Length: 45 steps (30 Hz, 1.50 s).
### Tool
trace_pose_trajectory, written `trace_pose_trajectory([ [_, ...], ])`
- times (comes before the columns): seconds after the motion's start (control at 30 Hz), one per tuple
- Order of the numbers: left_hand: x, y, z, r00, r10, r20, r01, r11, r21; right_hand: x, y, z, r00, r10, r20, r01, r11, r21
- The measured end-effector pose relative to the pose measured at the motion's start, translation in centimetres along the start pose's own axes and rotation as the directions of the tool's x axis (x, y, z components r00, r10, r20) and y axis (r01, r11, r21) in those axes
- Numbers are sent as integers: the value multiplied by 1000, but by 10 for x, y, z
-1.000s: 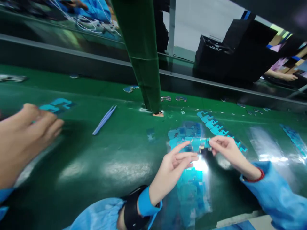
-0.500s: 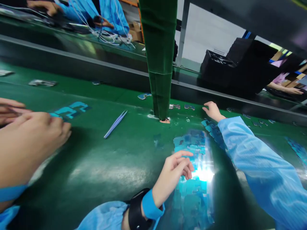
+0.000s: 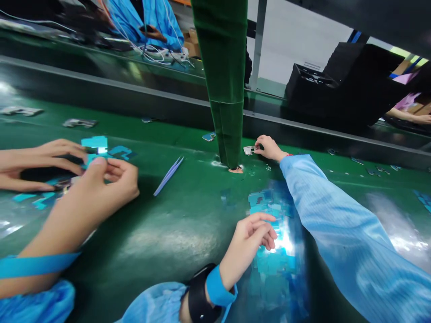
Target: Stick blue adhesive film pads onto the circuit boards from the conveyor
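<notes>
My right hand is stretched far out across the green bench, beside the base of the green post. Its fingertips are closed on a small silver part lying there. My left hand, with a black band on the wrist, hovers near me over a sheet of blue film pieces. Its fingers are loosely curled and apart and hold nothing. Both arms are in light blue sleeves.
A co-worker's two hands handle blue film pieces at the left. Blue tweezers lie mid-bench. Small parts sit on the belt behind. Stacked black trays stand at the back right, with other people beyond them.
Both my hands held a blue-filmed part together; my right hand then let go, reached out to the post and closed on the small silver part. My left hand stayed put.
</notes>
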<state>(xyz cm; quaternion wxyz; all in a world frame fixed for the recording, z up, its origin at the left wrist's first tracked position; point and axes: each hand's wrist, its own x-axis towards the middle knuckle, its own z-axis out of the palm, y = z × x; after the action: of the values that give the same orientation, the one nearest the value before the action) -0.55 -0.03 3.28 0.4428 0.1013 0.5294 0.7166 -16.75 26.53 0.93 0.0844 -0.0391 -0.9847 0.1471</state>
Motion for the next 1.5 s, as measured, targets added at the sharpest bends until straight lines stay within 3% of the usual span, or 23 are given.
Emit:
trace_pose_trajectory([
  [0.1, 4, -2, -3, 999, 32, -21, -32, 999, 8, -11, -5, -18, 1000, -4, -24, 6, 996, 94],
  [0.23, 8, -3, -5, 985, 107, -136, -113, 993, -35, -66, -25, -50, 999, 29, -44, -16, 968, 251],
  [0.3, 10, -3, -5, 961, 188, -203, -205, 977, -64, -105, -42, -63, 1000, 16, 3, -16, 930, 367],
  [0.33, 11, -3, -5, 951, 225, -212, -244, 968, -66, -124, -51, -67, 998, -26, 49, -2, 871, 491],
  [0.43, 11, -4, -4, 953, 271, -139, -274, 962, -4, -172, -77, -74, 964, -155, 216, -34, 736, 676],
  [0.5, 12, -5, -4, 959, 268, -96, -265, 963, 42, -197, -87, -72, 974, -116, 193, -43, 748, 662],
  [0.57, 14, -4, -6, 956, 268, -116, -264, 963, 48, -222, -93, -67, 999, -14, 48, -15, 830, 557],
  [0.63, 16, -1, -8, 942, 281, -183, -279, 960, 34, -250, -98, -59, 997, 12, -71, 18, 915, 403],
  [0.73, 18, 5, -11, 913, 294, -283, -294, 955, 43, -297, -105, -43, 999, -30, 29, 21, 966, 259],
  [0.83, 18, 10, -11, 916, 290, -277, -284, 957, 63, -327, -108, -28, 998, -5, 68, -11, 970, 242],
  [1.03, 16, 12, -12, 931, 248, -267, -229, 968, 99, -324, -104, -21, 995, -5, -104, 40, 939, 342],
  [1.1, 14, 13, -14, 958, 206, -201, -183, 975, 126, -321, -102, -24, 995, 3, -99, 31, 940, 340],
  [1.2, 11, 15, -16, 999, 40, -30, -32, 973, 230, -317, -99, -28, 997, -15, -73, 41, 934, 356],
  [1.33, 6, 15, -11, 973, -212, 93, 135, 847, 514, -313, -91, -31, 996, -7, -90, 42, 916, 399],
  [1.5, 4, 12, -6, 964, -225, 143, 60, 707, 705, -310, -86, -34, 987, -100, -126, 135, 940, 312],
])
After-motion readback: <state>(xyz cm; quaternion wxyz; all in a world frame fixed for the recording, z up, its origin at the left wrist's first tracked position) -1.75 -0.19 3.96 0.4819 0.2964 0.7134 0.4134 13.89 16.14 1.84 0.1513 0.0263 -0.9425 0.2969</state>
